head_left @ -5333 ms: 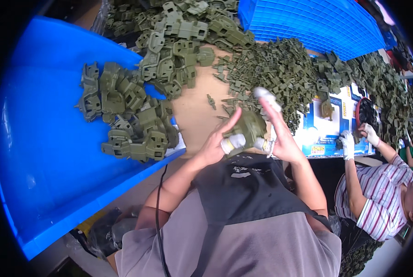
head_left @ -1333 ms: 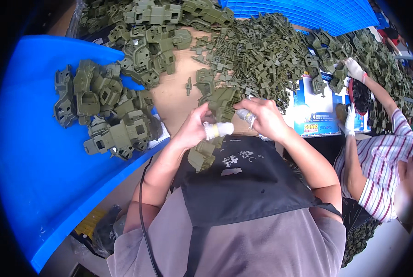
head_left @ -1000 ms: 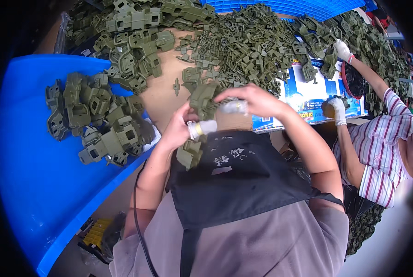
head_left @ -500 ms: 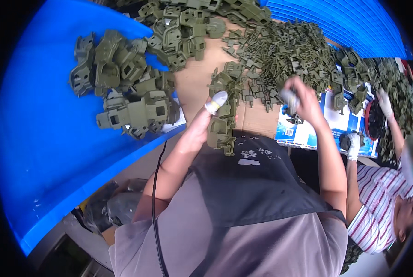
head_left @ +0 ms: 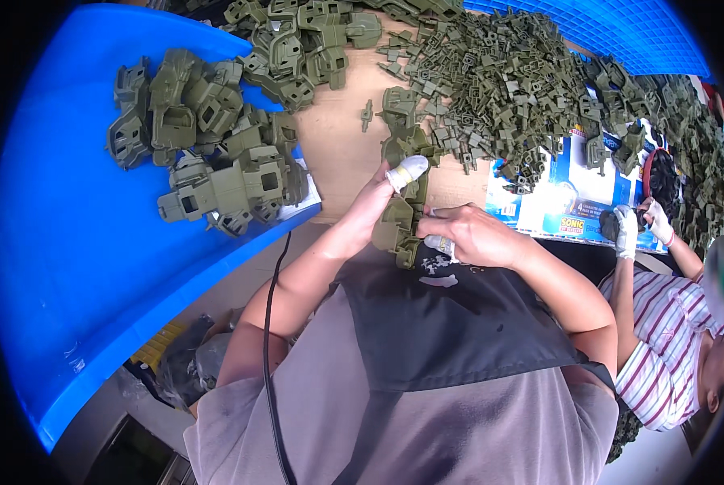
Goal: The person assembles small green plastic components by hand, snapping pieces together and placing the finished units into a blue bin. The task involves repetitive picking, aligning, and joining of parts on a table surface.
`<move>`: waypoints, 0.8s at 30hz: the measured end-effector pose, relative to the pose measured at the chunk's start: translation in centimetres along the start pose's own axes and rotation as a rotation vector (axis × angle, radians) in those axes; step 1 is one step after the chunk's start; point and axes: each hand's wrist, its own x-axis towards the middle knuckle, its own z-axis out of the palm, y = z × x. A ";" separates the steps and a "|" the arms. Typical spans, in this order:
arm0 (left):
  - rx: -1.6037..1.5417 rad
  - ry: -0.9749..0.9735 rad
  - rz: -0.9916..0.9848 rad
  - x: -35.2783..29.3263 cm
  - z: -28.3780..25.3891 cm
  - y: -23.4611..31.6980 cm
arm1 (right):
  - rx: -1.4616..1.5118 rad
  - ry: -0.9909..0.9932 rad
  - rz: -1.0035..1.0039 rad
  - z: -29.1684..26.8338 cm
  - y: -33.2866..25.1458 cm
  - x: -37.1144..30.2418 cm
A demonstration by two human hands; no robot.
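An olive-green moulded plastic vehicle body [head_left: 398,222] stands lengthwise in front of my apron. My left hand [head_left: 382,194] is closed round its left side, its thumb in a white finger cover lying along the top. Against the body's right side, near its lower end, my right hand [head_left: 475,234] is pinched closed. It also wears a white finger cover. Whatever lies between the right fingertips is hidden. Beyond the body is a big heap of small olive-green plastic parts [head_left: 499,81], and one loose small part [head_left: 367,115] sits on the cardboard [head_left: 329,145].
More vehicle bodies [head_left: 208,105] are piled on the blue sheet [head_left: 63,202] at the left. A black cable [head_left: 268,347] hangs beside my left arm. At the right, a person in a striped shirt [head_left: 661,339] works with white-gloved hands [head_left: 625,232] beside a red-rimmed container [head_left: 661,182].
My right hand has come from the heap of small parts down to the right side of the vehicle body. My left hand still holds the body. The co-worker's hands have moved closer together.
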 end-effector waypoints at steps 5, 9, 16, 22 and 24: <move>-0.024 -0.004 0.037 -0.3 0.1 -0.6 | 0.024 0.046 -0.018 1.5 0.6 -0.3; -0.036 0.092 0.043 -0.2 -0.6 -1.9 | 0.004 -0.055 -0.036 2.4 0.8 0.4; -0.226 0.349 0.573 4.5 -7.6 -1.1 | 0.792 0.358 0.324 1.9 7.6 3.0; -0.490 0.007 0.212 8.4 -8.2 -2.5 | -0.235 0.617 0.482 8.3 9.6 8.5; -0.484 -0.096 0.214 8.8 -7.9 -2.7 | -0.181 0.583 0.552 7.5 9.7 8.6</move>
